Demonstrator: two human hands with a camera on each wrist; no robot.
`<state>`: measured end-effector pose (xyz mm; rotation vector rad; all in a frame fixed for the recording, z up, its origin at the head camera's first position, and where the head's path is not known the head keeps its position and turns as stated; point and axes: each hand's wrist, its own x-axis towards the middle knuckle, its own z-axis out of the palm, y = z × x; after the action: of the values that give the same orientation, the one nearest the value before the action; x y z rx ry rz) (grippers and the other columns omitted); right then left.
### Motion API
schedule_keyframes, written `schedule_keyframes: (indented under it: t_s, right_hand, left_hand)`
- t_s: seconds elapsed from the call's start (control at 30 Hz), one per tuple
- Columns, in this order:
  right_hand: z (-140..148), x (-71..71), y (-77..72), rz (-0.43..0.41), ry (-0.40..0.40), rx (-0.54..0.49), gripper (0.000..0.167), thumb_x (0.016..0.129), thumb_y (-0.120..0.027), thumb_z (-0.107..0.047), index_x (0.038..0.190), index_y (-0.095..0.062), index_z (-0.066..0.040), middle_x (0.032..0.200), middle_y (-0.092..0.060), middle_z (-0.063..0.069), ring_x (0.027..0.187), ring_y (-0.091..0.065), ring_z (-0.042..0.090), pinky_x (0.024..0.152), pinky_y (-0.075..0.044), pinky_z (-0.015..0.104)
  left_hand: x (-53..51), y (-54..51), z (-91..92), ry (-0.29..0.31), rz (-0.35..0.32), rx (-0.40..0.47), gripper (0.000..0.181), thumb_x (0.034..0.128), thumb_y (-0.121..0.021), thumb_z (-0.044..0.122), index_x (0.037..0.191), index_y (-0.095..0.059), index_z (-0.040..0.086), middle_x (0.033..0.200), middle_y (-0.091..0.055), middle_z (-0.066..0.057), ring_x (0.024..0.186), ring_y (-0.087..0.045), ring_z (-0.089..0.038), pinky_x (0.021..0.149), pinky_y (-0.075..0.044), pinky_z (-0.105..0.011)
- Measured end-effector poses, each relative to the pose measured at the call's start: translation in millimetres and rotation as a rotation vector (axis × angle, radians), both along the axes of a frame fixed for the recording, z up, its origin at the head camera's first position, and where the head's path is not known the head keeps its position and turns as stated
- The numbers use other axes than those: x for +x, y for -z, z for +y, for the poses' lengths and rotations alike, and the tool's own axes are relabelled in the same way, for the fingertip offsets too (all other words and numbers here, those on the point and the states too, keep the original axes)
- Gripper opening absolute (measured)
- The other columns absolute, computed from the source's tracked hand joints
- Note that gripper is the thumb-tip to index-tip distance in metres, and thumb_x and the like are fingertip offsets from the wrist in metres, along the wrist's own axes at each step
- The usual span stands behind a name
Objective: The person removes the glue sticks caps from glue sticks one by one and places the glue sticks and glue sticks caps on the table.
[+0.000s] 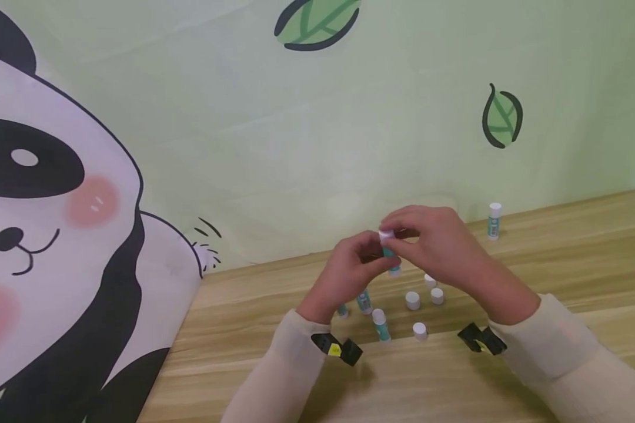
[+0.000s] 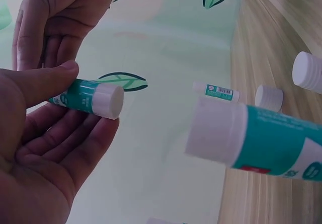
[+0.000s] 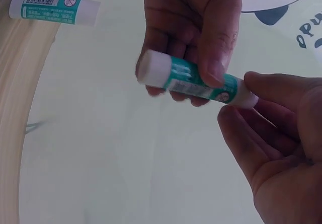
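Observation:
A teal-and-white glue stick (image 1: 388, 252) is held upright between both hands above the table. My left hand (image 1: 348, 269) grips its label, thumb on one side and fingers on the other. The right hand (image 1: 438, 242) pinches the white cap (image 1: 385, 234) at its upper end between thumb and fingertips. In the left wrist view the white base of the glue stick (image 2: 83, 95) sticks out past the left fingers. The right wrist view shows the right thumb and index finger on the cap (image 3: 245, 96).
Below the hands stand more glue sticks, one capped glue stick (image 1: 381, 325) in front, others (image 1: 364, 301) partly behind the left wrist. Several loose white caps (image 1: 413, 301) lie to their right. Another capped glue stick (image 1: 494, 221) stands alone near the wall (image 1: 349, 147).

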<state>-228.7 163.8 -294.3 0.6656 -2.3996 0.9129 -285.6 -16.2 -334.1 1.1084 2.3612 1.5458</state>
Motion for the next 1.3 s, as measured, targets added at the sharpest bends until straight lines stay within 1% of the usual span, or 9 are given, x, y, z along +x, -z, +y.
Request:
schedule_keyframes:
  t_s: [0.2, 0.33, 0.47, 0.6, 0.73, 0.87, 1.03, 1.17, 1.3]
  right_hand:
    - [-4.9, 3.0, -2.0, -0.102, 0.048, -0.034, 0.016, 0.087, -0.073, -0.017, 0.102, -0.074, -0.012, 0.099, -0.074, 0.001, 0.089, -0.07, 0.016, 0.082, -0.058, 0.04]
    - [-6.6, 4.2, -1.6, -0.119, 0.069, -0.015, 0.016, 0.088, -0.072, -0.02, 0.102, -0.074, -0.013, 0.096, -0.074, 0.0, 0.089, -0.069, 0.016, 0.081, -0.058, 0.04]
    - [-5.9, 5.6, 0.0, -0.116, 0.075, -0.003, 0.016, 0.089, -0.071, -0.019, 0.103, -0.074, -0.012, 0.097, -0.075, 0.0, 0.09, -0.07, 0.017, 0.081, -0.058, 0.04]
    - [-6.0, 6.6, 0.3, -0.082, 0.062, 0.006, 0.014, 0.088, -0.072, -0.016, 0.101, -0.075, -0.011, 0.095, -0.075, 0.001, 0.088, -0.07, 0.016, 0.08, -0.058, 0.04]
    - [-6.2, 7.7, -0.5, -0.054, 0.04, 0.014, 0.013, 0.087, -0.072, -0.013, 0.099, -0.075, -0.011, 0.094, -0.075, 0.001, 0.087, -0.07, 0.015, 0.079, -0.059, 0.039]
    - [-4.1, 8.2, -2.2, -0.054, -0.009, 0.009, 0.014, 0.087, -0.072, -0.011, 0.1, -0.075, -0.01, 0.097, -0.075, 0.002, 0.088, -0.071, 0.016, 0.079, -0.059, 0.037]
    - [5.4, 7.9, -5.4, -0.14, -0.128, -0.047, 0.014, 0.087, -0.071, -0.01, 0.099, -0.076, -0.015, 0.105, -0.074, 0.0, 0.095, -0.07, 0.015, 0.079, -0.058, 0.029]
    - [14.9, 7.3, -8.0, -0.206, -0.233, -0.107, 0.011, 0.088, -0.071, -0.009, 0.094, -0.076, -0.017, 0.107, -0.073, -0.003, 0.098, -0.069, 0.011, 0.079, -0.057, 0.024]
    - [19.6, 7.5, -8.6, -0.215, -0.352, -0.138, 0.008, 0.088, -0.071, -0.009, 0.092, -0.076, -0.014, 0.107, -0.073, 0.0, 0.098, -0.068, 0.008, 0.078, -0.058, 0.025]
  left_hand:
    - [2.6, 0.3, 0.3, -0.067, 0.039, -0.026, 0.015, 0.0875, -0.073, 0.023, 0.101, -0.068, 0.018, 0.097, -0.07, 0.004, 0.088, -0.068, -0.006, 0.081, -0.056, -0.024]
    - [5.5, -2.2, 1.1, -0.089, 0.054, -0.062, 0.015, 0.0869, -0.073, 0.025, 0.099, -0.068, 0.019, 0.095, -0.07, 0.007, 0.087, -0.068, -0.004, 0.081, -0.056, -0.022]
    - [6.7, -3.4, 2.6, -0.092, 0.052, -0.086, 0.013, 0.0872, -0.073, 0.025, 0.098, -0.068, 0.019, 0.094, -0.07, 0.008, 0.086, -0.067, -0.004, 0.081, -0.055, -0.022]
    - [7.2, -3.6, 2.7, -0.092, 0.046, -0.106, 0.012, 0.0869, -0.074, 0.026, 0.097, -0.068, 0.02, 0.093, -0.07, 0.009, 0.085, -0.067, -0.003, 0.08, -0.055, -0.021]
    - [7.0, -3.6, 0.3, -0.071, 0.024, -0.118, 0.015, 0.0872, -0.073, 0.028, 0.1, -0.068, 0.023, 0.095, -0.07, 0.01, 0.088, -0.067, -0.004, 0.081, -0.055, -0.022]
    - [5.9, -3.8, -4.1, -0.003, -0.006, -0.114, 0.02, 0.0898, -0.07, 0.029, 0.109, -0.068, 0.024, 0.1, -0.07, 0.008, 0.092, -0.067, -0.006, 0.083, -0.055, -0.024]
    - [4.3, -6.8, -9.6, 0.16, -0.053, -0.078, 0.027, 0.0933, -0.065, 0.02, 0.12, -0.065, 0.015, 0.106, -0.071, -0.002, 0.096, -0.067, -0.009, 0.09, -0.054, -0.026]
    - [4.2, -9.7, -12.1, 0.297, -0.095, -0.025, 0.026, 0.0943, -0.063, 0.012, 0.12, -0.064, 0.005, 0.107, -0.07, -0.013, 0.098, -0.067, -0.013, 0.093, -0.054, -0.031]
    - [5.2, -11.0, -14.3, 0.368, -0.11, 0.003, 0.024, 0.0931, -0.062, 0.005, 0.116, -0.063, -0.002, 0.106, -0.068, -0.02, 0.095, -0.067, -0.013, 0.094, -0.054, -0.034]
